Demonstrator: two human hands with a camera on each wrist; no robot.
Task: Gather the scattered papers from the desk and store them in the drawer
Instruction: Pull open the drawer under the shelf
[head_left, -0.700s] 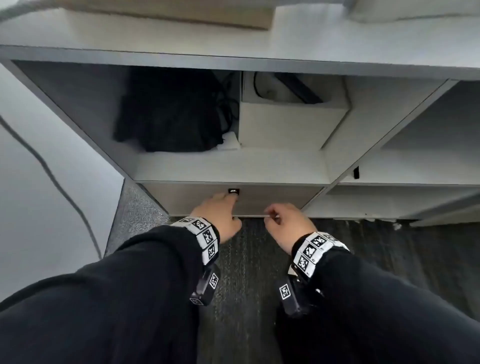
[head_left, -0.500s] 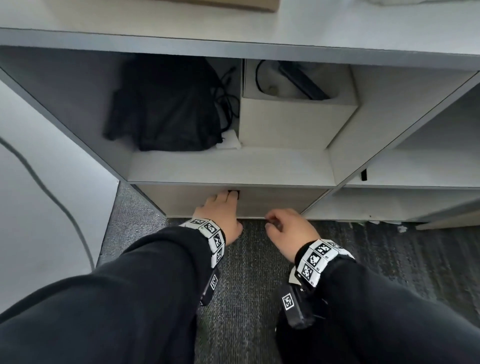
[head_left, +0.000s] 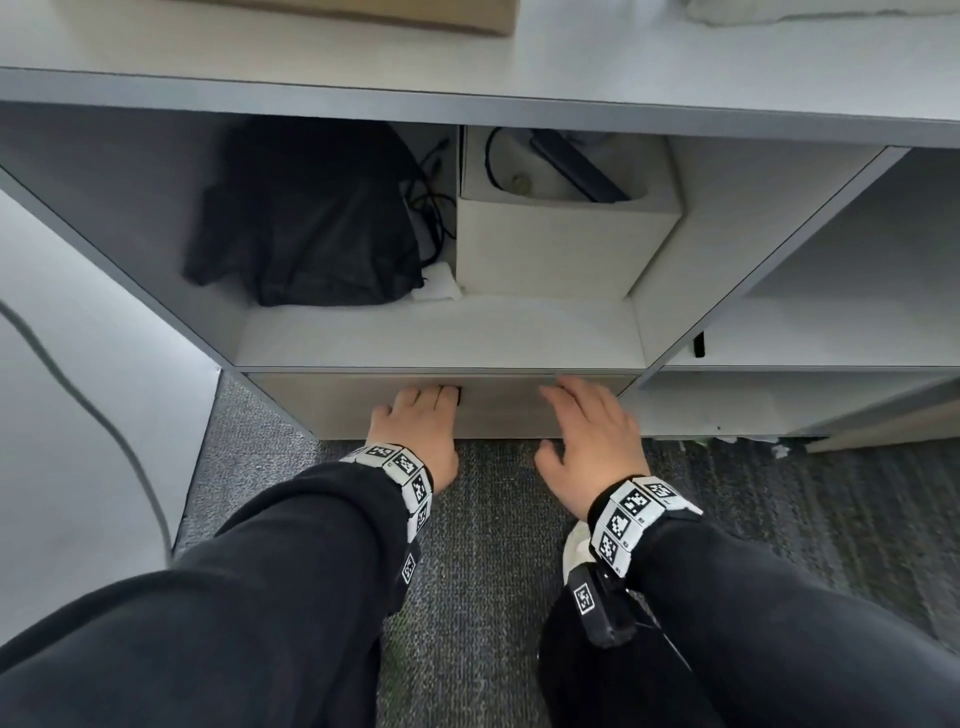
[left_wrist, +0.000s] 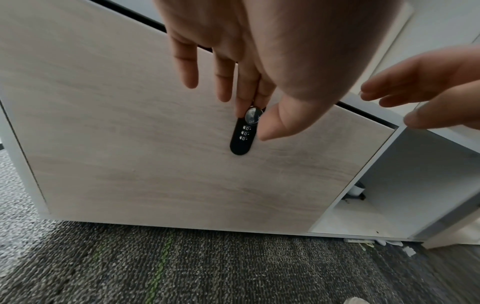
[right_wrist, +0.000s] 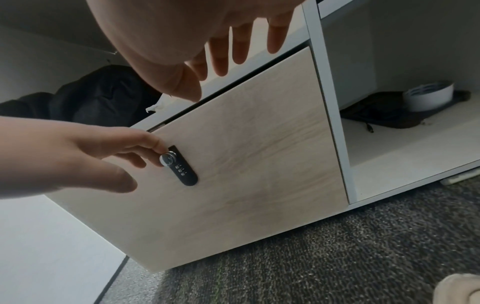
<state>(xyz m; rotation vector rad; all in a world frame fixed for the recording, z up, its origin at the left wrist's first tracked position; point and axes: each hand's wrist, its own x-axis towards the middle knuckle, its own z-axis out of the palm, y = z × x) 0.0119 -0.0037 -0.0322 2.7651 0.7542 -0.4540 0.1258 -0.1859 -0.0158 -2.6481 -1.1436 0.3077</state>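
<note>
Head view: the drawer (head_left: 498, 410) sat at the bottom of the cabinet, directly below a shelf (head_left: 441, 332) that carried a black bag (head_left: 306, 218) and a white box (head_left: 556, 244). Its front appeared flush with the cabinet frame. No papers were visible. The left hand (head_left: 415, 431) lay against the drawer front with its fingertips at the lock (head_left: 451, 391). The right hand (head_left: 592, 441) was held in front of the drawer's right half, fingers spread and straight. Grey carpet (head_left: 493, 571) covered the floor below both arms.

Left wrist view: the left hand (left_wrist: 259, 61) reached down to the lock (left_wrist: 242, 133), a black oval plate with number dials. Its fingers (left_wrist: 244, 98) rested on the edge of the round silver knob (left_wrist: 254, 116), with the thumb just beside the knob; whether the thumb touched it could not be told. The right hand (left_wrist: 428, 90) was at the drawer's upper right corner, gripping nothing.

Right wrist view: the right hand (right_wrist: 207, 37) hovered over the top edge of the drawer (right_wrist: 246, 154), fingers apart and holding nothing. The left hand (right_wrist: 78, 154) had its fingertips on the knob (right_wrist: 168, 159).
</note>
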